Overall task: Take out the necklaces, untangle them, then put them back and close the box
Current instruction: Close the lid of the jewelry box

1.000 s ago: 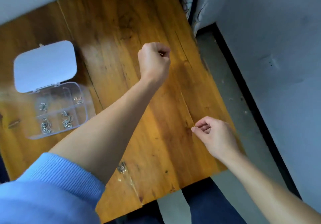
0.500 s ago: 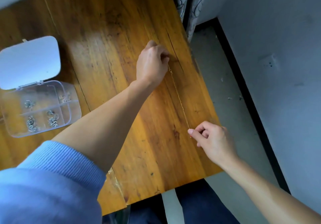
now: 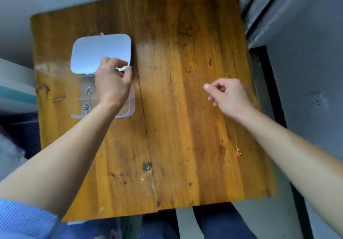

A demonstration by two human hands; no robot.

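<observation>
A clear plastic compartment box [image 3: 130, 108] lies open at the table's left, its white lid [image 3: 96, 51] flipped back. Silver necklaces [image 3: 86, 107] sit in its left compartments. My left hand [image 3: 111, 84] is over the box's far right part, fingers curled down near the hinge; whatever lies under them is hidden. A thin gold necklace with a red pendant [image 3: 238, 154] is stretched out straight on the table at the right, its far end [image 3: 226, 74] past my right hand. My right hand [image 3: 228, 97] hovers above that chain, fingers loosely curled, holding nothing I can see.
The wooden table [image 3: 176, 108] has a long crack down its middle. Its right edge runs close to the necklace, with grey floor and a curtain [image 3: 259, 6] beyond. My legs [image 3: 213, 224] are at the near edge.
Both hands held the gold chain taut between them; now it lies on the table. My left hand has moved left to the box, and the right has let go.
</observation>
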